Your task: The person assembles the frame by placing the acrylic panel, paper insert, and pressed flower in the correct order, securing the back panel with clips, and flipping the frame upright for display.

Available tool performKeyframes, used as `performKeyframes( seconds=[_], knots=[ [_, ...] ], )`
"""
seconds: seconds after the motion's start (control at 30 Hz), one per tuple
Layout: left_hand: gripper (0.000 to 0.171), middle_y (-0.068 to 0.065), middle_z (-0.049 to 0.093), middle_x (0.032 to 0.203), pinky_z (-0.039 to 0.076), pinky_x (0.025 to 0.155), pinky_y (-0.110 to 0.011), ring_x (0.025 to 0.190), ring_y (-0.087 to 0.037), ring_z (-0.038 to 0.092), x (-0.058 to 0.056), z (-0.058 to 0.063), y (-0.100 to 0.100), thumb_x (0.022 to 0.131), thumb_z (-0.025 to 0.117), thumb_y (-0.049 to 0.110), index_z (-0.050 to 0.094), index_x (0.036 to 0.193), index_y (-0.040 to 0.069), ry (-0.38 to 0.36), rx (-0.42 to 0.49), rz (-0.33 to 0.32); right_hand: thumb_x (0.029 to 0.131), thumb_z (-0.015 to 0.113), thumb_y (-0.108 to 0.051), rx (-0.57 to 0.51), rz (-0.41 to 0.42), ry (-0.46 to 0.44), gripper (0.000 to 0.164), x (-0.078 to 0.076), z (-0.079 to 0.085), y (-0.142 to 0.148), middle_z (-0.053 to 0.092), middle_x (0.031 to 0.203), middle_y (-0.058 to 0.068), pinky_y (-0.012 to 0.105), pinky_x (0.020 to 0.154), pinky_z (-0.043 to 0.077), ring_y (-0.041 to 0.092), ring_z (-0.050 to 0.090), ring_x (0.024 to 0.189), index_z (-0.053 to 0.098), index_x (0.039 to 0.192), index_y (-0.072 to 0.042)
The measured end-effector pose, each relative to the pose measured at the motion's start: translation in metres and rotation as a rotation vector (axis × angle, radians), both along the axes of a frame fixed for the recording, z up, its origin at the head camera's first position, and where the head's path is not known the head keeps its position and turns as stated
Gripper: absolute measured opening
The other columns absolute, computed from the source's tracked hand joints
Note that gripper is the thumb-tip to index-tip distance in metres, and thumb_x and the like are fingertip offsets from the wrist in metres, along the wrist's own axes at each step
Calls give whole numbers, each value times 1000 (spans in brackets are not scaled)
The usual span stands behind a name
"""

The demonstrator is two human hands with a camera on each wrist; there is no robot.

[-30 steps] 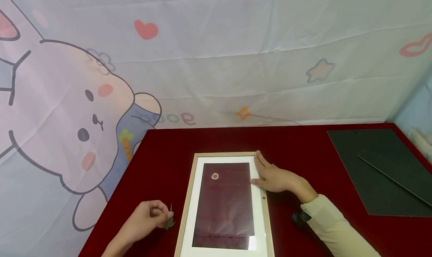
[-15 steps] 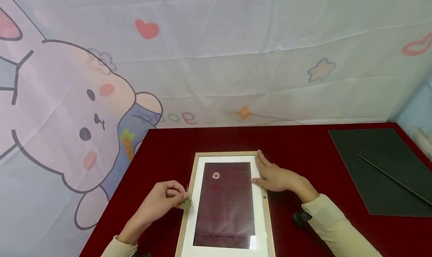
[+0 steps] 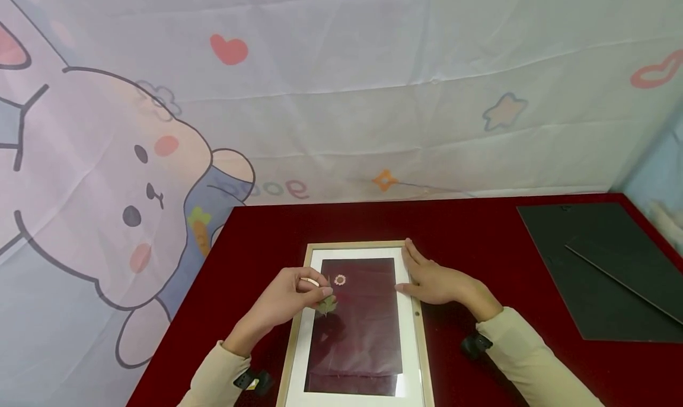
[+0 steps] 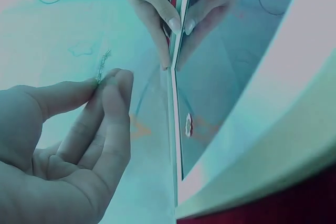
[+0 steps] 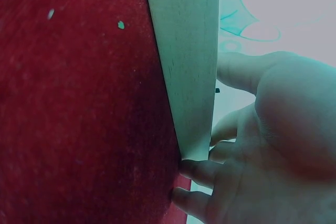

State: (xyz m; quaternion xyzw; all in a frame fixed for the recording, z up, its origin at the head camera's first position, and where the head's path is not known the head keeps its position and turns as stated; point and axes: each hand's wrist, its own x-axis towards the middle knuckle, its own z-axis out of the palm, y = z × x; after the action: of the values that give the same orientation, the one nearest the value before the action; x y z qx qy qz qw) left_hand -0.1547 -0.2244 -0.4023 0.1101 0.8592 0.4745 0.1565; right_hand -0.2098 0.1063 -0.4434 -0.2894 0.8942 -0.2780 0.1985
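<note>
Left grip [image 3: 283, 295] pinches leaf [image 3: 327, 305], right grip [image 3: 439, 282] spreads on frame [image 3: 291, 347], red tabletop [image 3: 475, 235] before backdrop [image 3: 341, 122].

We see the frame [image 3: 422, 350] cut off at six o'clock; the left hand [image 3: 285, 297] partly hides the leaf [image 3: 326, 305].

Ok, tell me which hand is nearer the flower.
Left. In the head view, the left hand pinches a leaf over the frame, just left of the flower; the right hand rests on the frame's right edge, farther off.
</note>
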Motion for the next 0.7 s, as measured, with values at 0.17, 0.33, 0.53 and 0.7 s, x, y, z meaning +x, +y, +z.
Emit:
performKeyframes(
  seconds=[0.17, 0.33, 0.53, 0.7],
  knots=[
    [23, -8, 83, 105, 61, 89, -36, 89, -17, 78, -10, -3, 12, 101, 71, 20, 73, 116, 2, -38, 28, -38, 110, 54, -38, -4, 1, -4, 91, -1, 0, 1, -13, 171, 35, 67, 125, 27, 56, 18, 157, 1, 161, 15],
    [31, -9, 82, 108, 63, 93, -40, 95, -18, 78, -19, -6, 23, 102, 69, 19, 69, 128, 1, -50, 24, -50, 110, 53, -38, 1, 2, -5, 90, -1, -1, 1, -14, 171, 34, 67, 126, 26, 57, 18, 157, 0, 162, 14],
    [27, -7, 83, 105, 63, 92, -40, 89, -15, 78, -32, -10, 38, 101, 71, 22, 76, 120, 3, -54, 31, -85, 110, 53, -38, -4, 2, -4, 90, -2, -1, 2, -13, 171, 35, 70, 124, 26, 58, 18, 156, 1, 161, 15],
    [13, -8, 83, 101, 65, 87, -39, 88, -14, 78, -44, -13, 50, 99, 73, 17, 76, 104, 5, -88, 66, -98, 110, 54, -38, -6, -3, -8, 90, -1, 0, 2, -13, 171, 35, 67, 126, 27, 58, 19, 156, 1, 161, 15]
  ],
)
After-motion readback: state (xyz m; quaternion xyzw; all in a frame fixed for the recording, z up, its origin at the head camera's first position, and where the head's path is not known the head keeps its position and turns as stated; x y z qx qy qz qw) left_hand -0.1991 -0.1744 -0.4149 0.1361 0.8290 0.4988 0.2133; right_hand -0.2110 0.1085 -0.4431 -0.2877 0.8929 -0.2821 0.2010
